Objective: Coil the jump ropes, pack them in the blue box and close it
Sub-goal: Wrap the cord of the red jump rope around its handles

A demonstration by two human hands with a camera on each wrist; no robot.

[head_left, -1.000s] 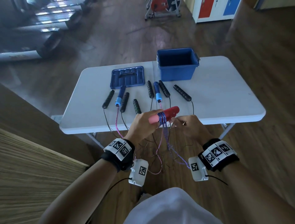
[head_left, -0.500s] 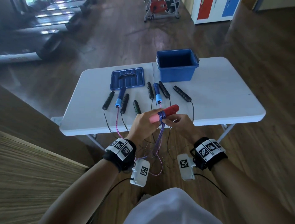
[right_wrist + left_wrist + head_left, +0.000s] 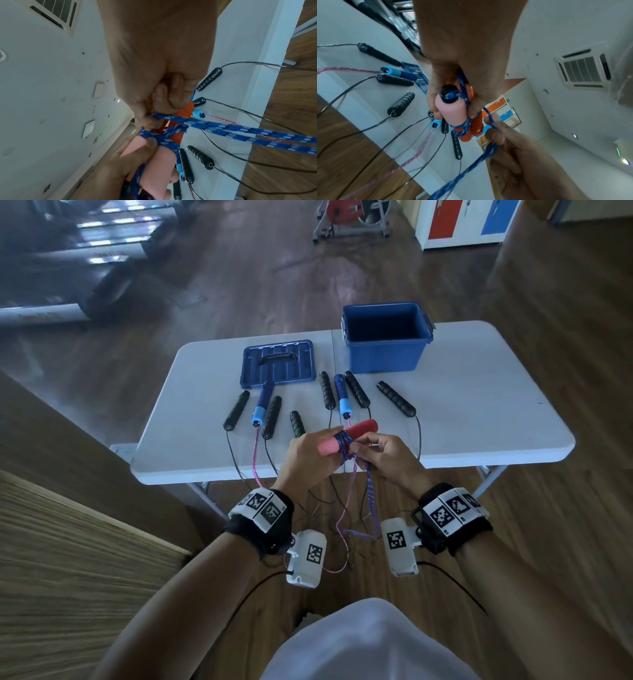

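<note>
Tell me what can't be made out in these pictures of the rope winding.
- Blue box, head view: its floor is lost in shadow, so whether it holds anything cannot be told.
- Blue rope, head view: its lower loop is hidden behind the wrist cameras.
- Red handles, left wrist view: the left hand covers most of them, so the turn count is unclear.
- Right hand, right wrist view: its fingertips are tucked behind the rope.

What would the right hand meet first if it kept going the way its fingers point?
The right hand points left, so it would first press into the blue rope wound round the red handles that the left hand grips; they look nearly touching already.
</note>
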